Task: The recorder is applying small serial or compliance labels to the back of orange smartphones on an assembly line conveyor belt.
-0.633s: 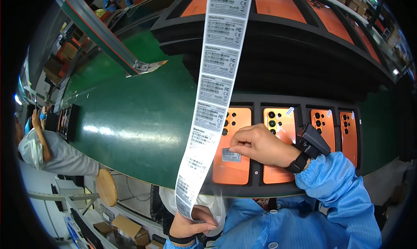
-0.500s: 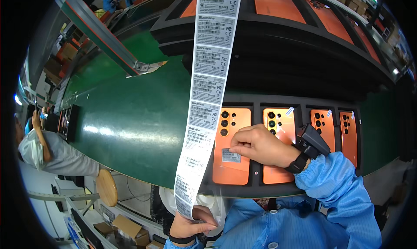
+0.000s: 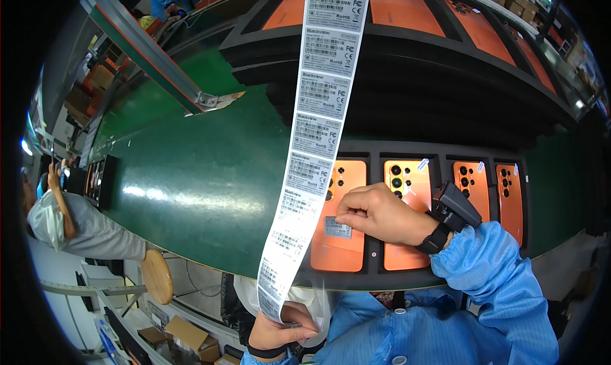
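Note:
My right hand point(image 3: 385, 215) is closed in a pinch at the upper right corner of a small grey printed label point(image 3: 338, 227). The label lies over the back of the leftmost orange phone point(image 3: 337, 257); whether it is fully flat on it I cannot tell. My left hand point(image 3: 280, 333), low and just off the table's front edge, grips the bottom end of a long white strip of labels point(image 3: 316, 136). That strip rises past the top of the view and covers part of the phone's cameras. More orange phones point(image 3: 407, 253) lie to the right in the same black tray point(image 3: 375, 263).
A stack of black trays point(image 3: 414, 104) stands behind, with orange phones point(image 3: 407, 15) in the top one. The green table point(image 3: 191, 174) spreads leftward to a metal post point(image 3: 143, 53). Another person point(image 3: 89, 222) is at the left, near a wooden stool point(image 3: 156, 276). Cardboard boxes point(image 3: 184, 333) sit below.
The upper part of the label strip has swung to the right, covering more of the leftmost phone's cameras. Both my hands stay almost in place. A blue-clad person at the far upper left has shifted.

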A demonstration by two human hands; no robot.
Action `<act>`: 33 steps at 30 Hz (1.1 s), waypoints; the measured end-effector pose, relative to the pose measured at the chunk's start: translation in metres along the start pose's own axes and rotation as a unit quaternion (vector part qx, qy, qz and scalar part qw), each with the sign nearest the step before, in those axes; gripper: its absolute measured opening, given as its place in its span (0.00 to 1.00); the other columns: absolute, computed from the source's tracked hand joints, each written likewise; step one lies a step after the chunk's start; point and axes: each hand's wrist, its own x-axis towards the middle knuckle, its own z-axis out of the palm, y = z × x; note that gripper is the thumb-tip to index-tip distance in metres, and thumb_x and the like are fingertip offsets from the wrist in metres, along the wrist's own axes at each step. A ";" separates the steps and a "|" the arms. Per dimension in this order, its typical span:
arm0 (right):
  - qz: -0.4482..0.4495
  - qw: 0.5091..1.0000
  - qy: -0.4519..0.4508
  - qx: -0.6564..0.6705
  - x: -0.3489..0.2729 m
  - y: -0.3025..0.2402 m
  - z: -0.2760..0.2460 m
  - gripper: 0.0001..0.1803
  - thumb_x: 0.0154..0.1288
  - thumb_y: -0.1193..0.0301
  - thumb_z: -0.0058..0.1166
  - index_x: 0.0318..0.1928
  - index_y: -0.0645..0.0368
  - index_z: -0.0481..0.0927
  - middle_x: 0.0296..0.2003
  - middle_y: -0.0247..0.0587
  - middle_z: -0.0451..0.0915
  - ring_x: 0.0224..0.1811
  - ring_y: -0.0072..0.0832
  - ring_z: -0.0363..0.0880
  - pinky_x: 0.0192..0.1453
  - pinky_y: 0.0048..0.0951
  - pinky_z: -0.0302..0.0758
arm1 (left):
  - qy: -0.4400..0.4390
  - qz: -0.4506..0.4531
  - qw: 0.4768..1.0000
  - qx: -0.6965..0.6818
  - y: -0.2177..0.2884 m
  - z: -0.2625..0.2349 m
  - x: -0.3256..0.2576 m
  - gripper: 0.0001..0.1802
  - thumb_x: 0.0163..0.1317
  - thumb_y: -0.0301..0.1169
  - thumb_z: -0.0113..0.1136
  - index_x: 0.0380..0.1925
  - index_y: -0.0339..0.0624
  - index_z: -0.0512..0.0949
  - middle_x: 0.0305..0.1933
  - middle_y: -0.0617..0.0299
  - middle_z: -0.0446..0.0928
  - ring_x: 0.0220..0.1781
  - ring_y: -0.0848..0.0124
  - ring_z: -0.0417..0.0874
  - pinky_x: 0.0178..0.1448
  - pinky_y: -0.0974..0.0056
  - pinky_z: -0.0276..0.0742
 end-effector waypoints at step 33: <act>0.002 1.000 -0.018 -0.003 0.000 0.000 -0.001 0.07 0.58 0.73 0.57 0.31 0.67 0.79 0.24 0.41 0.77 0.22 0.27 0.74 0.27 0.26 0.70 | -0.016 0.008 1.000 0.008 -0.003 -0.001 0.002 0.06 0.48 0.19 0.66 0.24 0.27 0.79 0.22 0.52 0.76 0.20 0.72 0.74 0.24 0.70 0.67</act>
